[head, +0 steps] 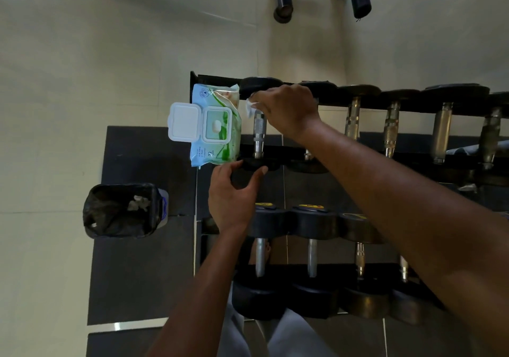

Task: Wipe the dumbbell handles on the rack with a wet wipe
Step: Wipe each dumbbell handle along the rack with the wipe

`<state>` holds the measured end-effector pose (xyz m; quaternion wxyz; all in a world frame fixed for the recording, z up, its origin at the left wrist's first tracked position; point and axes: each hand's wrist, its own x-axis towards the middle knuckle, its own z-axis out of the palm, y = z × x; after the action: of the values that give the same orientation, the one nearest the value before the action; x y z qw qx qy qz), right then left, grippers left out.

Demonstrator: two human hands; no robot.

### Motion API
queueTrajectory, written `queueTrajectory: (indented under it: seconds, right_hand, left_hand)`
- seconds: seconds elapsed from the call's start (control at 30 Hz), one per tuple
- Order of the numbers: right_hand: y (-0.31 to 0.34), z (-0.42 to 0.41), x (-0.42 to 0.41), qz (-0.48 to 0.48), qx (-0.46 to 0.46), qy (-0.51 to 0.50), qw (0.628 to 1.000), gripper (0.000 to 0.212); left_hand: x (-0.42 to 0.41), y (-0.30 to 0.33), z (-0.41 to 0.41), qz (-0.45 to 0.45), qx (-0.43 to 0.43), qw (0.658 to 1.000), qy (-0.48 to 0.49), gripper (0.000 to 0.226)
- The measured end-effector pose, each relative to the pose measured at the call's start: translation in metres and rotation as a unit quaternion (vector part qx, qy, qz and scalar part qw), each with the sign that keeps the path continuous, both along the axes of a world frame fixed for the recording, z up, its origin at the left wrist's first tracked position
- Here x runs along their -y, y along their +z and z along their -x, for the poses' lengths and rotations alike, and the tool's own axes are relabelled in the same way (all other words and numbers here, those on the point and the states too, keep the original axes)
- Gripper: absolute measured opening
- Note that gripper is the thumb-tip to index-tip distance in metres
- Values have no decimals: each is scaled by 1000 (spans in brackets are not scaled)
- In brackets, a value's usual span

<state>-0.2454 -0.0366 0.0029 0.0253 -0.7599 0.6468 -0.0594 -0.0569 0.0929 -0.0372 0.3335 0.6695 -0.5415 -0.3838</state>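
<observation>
- Right hand (286,108) pinches the wet wipe (251,106) at the far end of the leftmost dumbbell handle (259,131) on the rack (275,151).
- Left hand (234,194) grips that dumbbell's near head.
- Wipes pack (214,128), lid open, sits just left; bin (121,209) stands on the floor, farther left.

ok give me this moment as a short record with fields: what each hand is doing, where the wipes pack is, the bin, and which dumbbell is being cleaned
right hand: holds a white wet wipe at the far end of a dumbbell handle
left hand: grips the near head of that dumbbell
dumbbell: leftmost on the upper rack row
wipes pack: at the rack's left end, lid flipped open
bin: on the floor left of the rack, black liner, crumpled wipes inside
</observation>
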Motion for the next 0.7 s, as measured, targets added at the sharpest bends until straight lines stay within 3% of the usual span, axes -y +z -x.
queueTrajectory:
  seconds: [0.33,0.6,0.7]
  right_hand:
    - [24,-28,26,-230,-66,54,969,19]
    - [16,-37,-9,-327,-16,54,943,16]
    - [17,-28,-16,-357,91,-6,930,13]
  left_hand:
    - [5,8,-4,-46,15,999,-4,51]
    - [12,8,-11,-67,22,997,-34,61]
    - [13,9,-12,-63,24,997,-46,60]
